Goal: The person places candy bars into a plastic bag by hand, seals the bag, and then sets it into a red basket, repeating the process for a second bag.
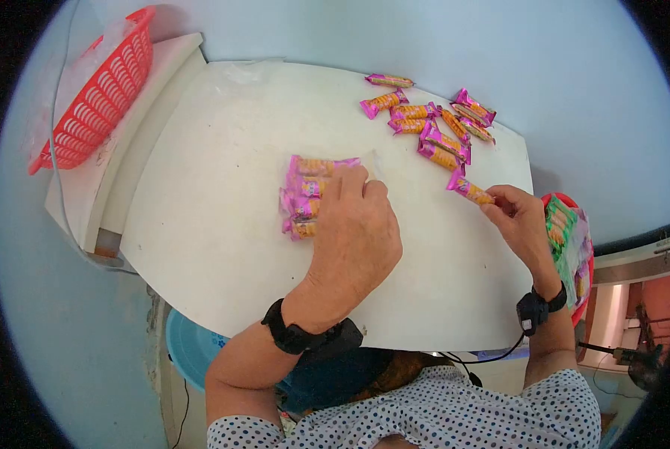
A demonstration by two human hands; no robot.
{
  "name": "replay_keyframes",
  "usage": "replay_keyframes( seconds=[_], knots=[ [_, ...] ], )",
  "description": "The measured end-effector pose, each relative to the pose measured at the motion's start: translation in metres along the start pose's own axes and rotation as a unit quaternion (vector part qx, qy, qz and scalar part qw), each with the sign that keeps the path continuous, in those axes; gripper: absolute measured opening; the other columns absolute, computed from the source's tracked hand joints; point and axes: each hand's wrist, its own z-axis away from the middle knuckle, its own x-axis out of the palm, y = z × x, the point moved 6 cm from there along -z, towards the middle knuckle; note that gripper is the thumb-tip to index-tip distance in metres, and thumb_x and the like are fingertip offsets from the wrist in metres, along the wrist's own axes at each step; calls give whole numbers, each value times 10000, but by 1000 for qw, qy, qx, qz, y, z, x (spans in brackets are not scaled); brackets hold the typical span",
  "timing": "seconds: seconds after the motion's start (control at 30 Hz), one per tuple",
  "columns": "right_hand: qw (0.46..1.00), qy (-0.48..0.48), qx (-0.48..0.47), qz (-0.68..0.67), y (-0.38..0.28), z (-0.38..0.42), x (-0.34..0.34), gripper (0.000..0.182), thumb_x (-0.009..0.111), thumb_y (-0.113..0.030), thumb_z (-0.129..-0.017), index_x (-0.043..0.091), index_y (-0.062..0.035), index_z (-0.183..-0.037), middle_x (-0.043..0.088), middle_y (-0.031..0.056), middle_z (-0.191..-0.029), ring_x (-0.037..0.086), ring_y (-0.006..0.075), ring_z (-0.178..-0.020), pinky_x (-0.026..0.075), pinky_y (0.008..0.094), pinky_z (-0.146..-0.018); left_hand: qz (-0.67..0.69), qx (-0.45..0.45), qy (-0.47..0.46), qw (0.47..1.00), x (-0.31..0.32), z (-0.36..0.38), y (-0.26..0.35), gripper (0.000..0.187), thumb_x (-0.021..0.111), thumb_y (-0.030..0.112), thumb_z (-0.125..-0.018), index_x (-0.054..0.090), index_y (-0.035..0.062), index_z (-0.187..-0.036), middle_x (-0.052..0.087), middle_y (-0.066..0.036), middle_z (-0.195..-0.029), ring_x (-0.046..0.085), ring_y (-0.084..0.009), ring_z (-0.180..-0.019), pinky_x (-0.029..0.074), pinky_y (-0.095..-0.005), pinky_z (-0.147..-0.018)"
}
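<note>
My left hand lies flat on a clear plastic bag that holds several pink-wrapped snack bars, pressing it onto the white table. My right hand pinches one end of a single pink-and-orange snack bar resting on the table to the right of the bag. A loose pile of several more pink snack bars lies at the far right of the table, beyond my right hand.
A red plastic basket with a clear bag in it stands on a ledge at the far left. Another red container with packed snacks sits off the table's right edge. A blue stool is below the front edge.
</note>
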Motion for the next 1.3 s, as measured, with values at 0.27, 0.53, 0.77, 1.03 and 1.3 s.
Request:
replay_keyframes(
  seconds=[0.27,0.53,0.77,1.03,1.3],
  knots=[
    [981,-146,-71,-110,-63,-36,51,194,719,-140,-869,705,21,-977,606,13,-671,489,61,-571,402,248,-518,-14,23,38,999,0,-1,2,139,607,-37,-806,562,-79,-931,554,-268,-1104,543,-449,-1094,455,-495,-954],
    [964,-189,-5,-184,-76,-52,70,171,691,-160,-911,713,0,-968,596,-27,-688,504,37,-543,387,215,-471,-8,29,36,999,-3,0,2,150,613,-29,-805,572,-62,-945,552,-265,-1117,525,-467,-1119,433,-525,-982],
    [923,-204,37,-324,-69,-54,78,172,655,-148,-934,704,2,-1002,578,-24,-676,493,34,-539,368,207,-462,-25,32,25,999,0,1,3,199,616,-24,-805,571,-75,-992,548,-262,-1135,503,-480,-1155,416,-541,-1004],
    [917,-259,38,-301,-88,-62,103,222,628,-137,-943,656,23,-1095,576,-10,-678,503,46,-549,377,208,-475,-18,26,21,999,2,-1,4,146,605,-27,-807,567,-63,-943,542,-258,-1163,494,-473,-1198,414,-519,-1025],
    [912,-224,42,-342,-102,-65,117,295,606,-59,-895,506,-11,-1169,530,-22,-689,502,56,-574,381,226,-464,1,33,12,999,5,-2,3,120,613,-28,-803,578,-41,-917,551,-243,-1128,511,-450,-1181,432,-506,-982]
  ],
)
